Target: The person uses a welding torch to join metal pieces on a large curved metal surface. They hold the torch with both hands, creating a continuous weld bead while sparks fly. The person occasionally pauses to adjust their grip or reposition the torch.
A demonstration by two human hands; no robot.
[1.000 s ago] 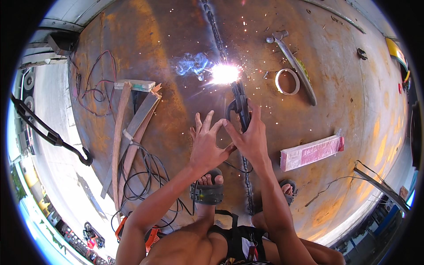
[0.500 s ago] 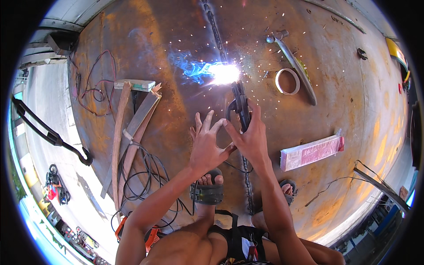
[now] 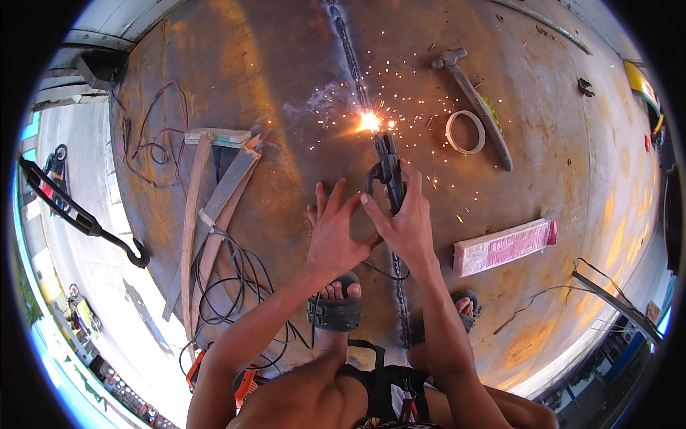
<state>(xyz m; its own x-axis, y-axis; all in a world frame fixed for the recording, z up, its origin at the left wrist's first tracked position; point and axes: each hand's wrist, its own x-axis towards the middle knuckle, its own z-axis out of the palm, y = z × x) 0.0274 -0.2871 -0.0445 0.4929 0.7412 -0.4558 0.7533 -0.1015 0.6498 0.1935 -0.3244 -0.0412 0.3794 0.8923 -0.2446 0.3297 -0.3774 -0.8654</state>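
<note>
My right hand (image 3: 404, 227) is wrapped round a black welding electrode holder (image 3: 390, 177), its jaws pointing away from me. Just past the jaws, an orange glow (image 3: 369, 122) throws sparks at the near end of a dark weld seam (image 3: 344, 44) on a rusty steel plate (image 3: 286, 100). Any electrode in the jaws is too short or too bright to make out. My left hand (image 3: 334, 236) hovers beside the holder, fingers spread and holding nothing, its thumb close to the right hand.
A hammer (image 3: 470, 91) and a cream ring (image 3: 449, 137) lie right of the glow. Nearer is a pink-and-white wrapped box (image 3: 504, 248). To the left are wooden strips (image 3: 196, 222), coiled black cable (image 3: 246, 275) and thin wire (image 3: 179, 129). A hooked metal bar (image 3: 86, 223) hangs beyond the plate's left edge.
The blinding white-blue arc has shrunk to a small orange glow, and the smoke is thinner and greyer. My hands and the holder have hardly moved. Motorcycles at the far left have changed position.
</note>
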